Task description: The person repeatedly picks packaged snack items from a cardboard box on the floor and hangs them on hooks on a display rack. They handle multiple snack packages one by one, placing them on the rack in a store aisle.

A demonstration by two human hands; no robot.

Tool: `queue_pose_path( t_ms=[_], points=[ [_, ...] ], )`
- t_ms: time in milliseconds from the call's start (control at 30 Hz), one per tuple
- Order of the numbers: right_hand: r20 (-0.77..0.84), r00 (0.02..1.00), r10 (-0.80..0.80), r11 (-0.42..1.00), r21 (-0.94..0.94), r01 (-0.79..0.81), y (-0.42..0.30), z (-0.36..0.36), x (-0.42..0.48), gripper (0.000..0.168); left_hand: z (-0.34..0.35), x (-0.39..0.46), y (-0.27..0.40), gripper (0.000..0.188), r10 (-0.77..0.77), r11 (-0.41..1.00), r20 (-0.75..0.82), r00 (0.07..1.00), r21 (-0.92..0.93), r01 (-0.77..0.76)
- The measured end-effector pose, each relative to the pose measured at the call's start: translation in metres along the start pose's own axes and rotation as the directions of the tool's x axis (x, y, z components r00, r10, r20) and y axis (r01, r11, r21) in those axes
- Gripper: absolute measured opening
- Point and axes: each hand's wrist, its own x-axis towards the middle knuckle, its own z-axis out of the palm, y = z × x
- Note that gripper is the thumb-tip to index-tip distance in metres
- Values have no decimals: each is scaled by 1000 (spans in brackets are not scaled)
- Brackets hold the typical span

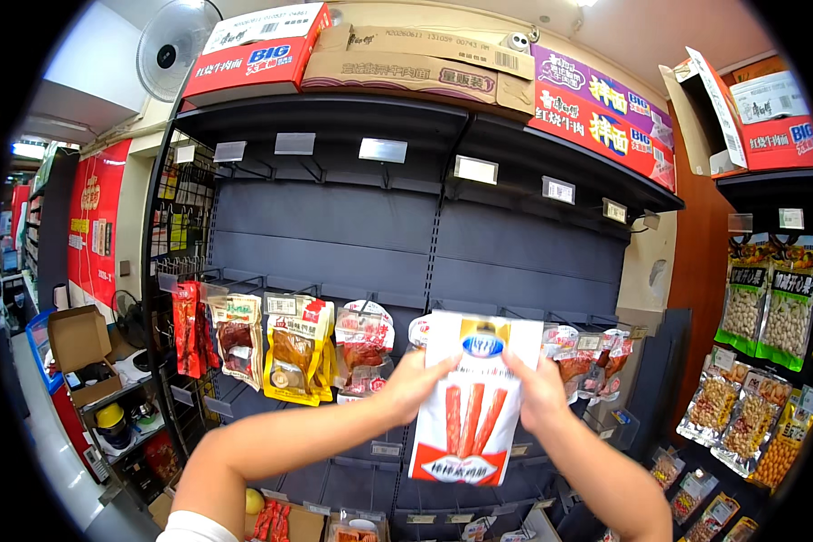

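Both hands hold up a white and red snack packet (pixel 474 406) picturing three sausage sticks, its front towards me. My left hand (pixel 413 385) grips its left edge with the thumb on the front; my right hand (pixel 538 389) grips the right edge likewise. The packet is upright before a dark metal display rack (pixel 325 223) and hides part of the hook row. Left of it on hooks hang a white packet of meat (pixel 364 345), a yellow packet (pixel 298 349), a beige packet (pixel 237 339) and a red packet (pixel 190 328). More meat packets (pixel 613 362) hang at the right.
Instant noodle cartons (pixel 420 74) stand on the rack's top. Price tag holders (pixel 383 150) project from the upper hooks. Nut packets (pixel 738 420) hang at the far right. At lower left an open cardboard box (pixel 78 339) stands on a shelf. Below is a carton (pixel 305 520) with red packets.
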Motion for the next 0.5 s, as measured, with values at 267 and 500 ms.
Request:
queue_pose_path(
  t_ms=[267,500],
  points=[
    [-10,999,-31,996,-79,30,-59,45,98,27,-7,82,84,29,194,981,-34,980,27,-193],
    [-86,995,-42,996,-88,34,-56,45,174,27,-26,147,115,28,185,971,-93,978,173,-167]
  ],
)
